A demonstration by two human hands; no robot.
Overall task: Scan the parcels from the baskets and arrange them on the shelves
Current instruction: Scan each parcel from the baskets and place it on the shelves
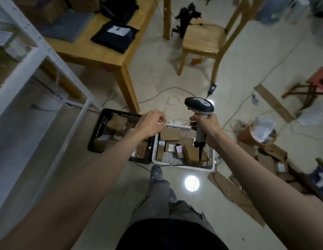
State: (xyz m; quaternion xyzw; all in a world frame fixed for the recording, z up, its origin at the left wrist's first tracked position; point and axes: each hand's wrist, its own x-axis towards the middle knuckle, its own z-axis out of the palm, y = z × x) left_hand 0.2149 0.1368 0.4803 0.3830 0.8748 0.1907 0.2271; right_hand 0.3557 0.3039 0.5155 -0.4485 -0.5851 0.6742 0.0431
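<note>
- Parcels [170, 135] lie unscanned in the black basket [103, 123] and white basket [209, 156] on the floor.
- Right hand [209, 129] grips the scanner [199, 107]; its trailing cable [200, 156] could snag a basket.
- Left hand [151, 123] hovers loosely curled, seemingly empty; a hasty grab risks fumbling.

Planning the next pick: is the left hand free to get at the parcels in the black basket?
Probably yes. The left hand holds no parcel and hangs over the black basket, whose top is open with parcels exposed; nothing blocks it.
</note>
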